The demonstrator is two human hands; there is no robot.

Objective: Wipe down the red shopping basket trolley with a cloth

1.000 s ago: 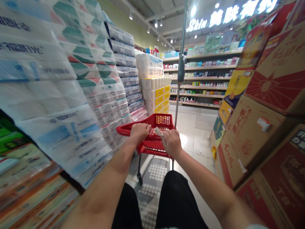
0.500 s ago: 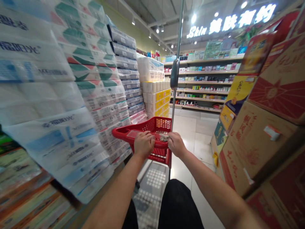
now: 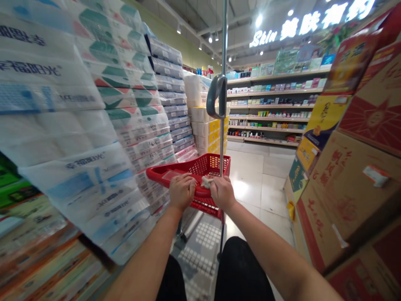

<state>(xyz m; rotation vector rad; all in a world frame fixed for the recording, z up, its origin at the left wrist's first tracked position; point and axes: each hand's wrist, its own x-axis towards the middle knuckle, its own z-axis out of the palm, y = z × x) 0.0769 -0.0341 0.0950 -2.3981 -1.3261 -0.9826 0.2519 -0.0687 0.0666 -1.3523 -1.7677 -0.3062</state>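
Observation:
A red plastic shopping cart (image 3: 171, 169) with a perforated basket is in front of me. My left hand (image 3: 181, 191) is closed round the middle of its red handle. My right hand (image 3: 223, 193) is wrapped round the handle's right end. Between the hands a small whitish crumpled thing (image 3: 206, 182) touches my right fingers; its kind is unclear. An upright metal pole (image 3: 223, 138) with a grey loop grip (image 3: 216, 97) rises just behind my right hand. What I can see of the basket's inside holds no goods.
Wrapped tissue packs (image 3: 78, 163) are stacked high close on the left. Cardboard cartons (image 3: 338, 175) line the right side. Pale floor tiles (image 3: 250, 179) run between them towards product shelves (image 3: 275, 106) under a lit sign (image 3: 313, 25).
The pole with its grey loop grip has shifted left in view and turned, so the loop now shows. Both hands keep hold of the cart handle and sit slightly farther left.

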